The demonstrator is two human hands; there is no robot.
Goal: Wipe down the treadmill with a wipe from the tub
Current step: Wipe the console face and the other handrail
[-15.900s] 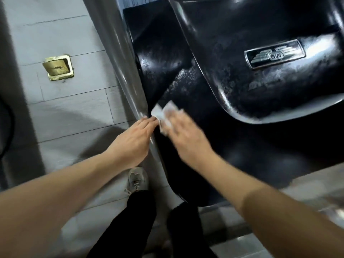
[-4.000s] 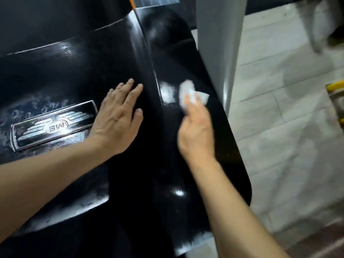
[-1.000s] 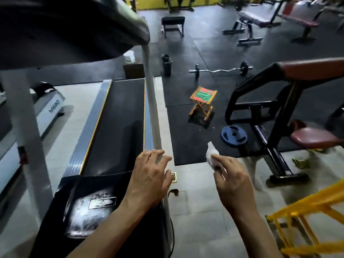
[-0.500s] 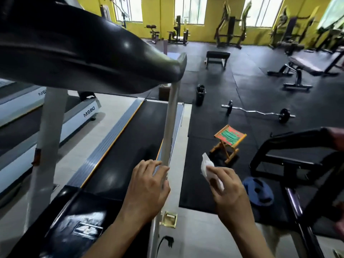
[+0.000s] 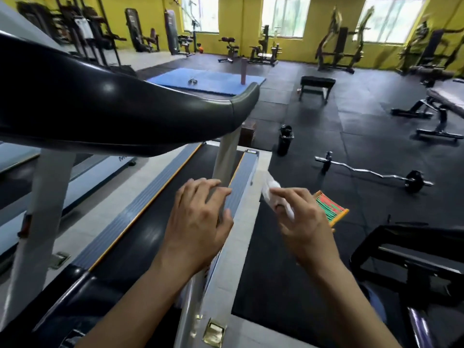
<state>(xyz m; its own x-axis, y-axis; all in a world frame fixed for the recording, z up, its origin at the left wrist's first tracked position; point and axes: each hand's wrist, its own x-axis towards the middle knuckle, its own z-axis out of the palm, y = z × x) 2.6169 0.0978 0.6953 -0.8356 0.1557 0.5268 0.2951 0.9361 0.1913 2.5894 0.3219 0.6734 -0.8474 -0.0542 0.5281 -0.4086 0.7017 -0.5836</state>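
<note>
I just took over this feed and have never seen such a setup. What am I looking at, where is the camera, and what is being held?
The camera sits on a person's head, looking forward and down at their bare hands in a gym. The big black curved shape is the treadmill's console, with its belt below. The right hand pinches a crumpled white wipe; the left hand hovers open, holding nothing. On the floor beyond lie a barbell and a small folding stool.

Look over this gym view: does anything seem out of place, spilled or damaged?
Nothing looks spilled or broken. One oddity: a small folding stool stands alone on the black mat beside the treadmill. The right hand holds the wipe in the air, off the machine.
</note>
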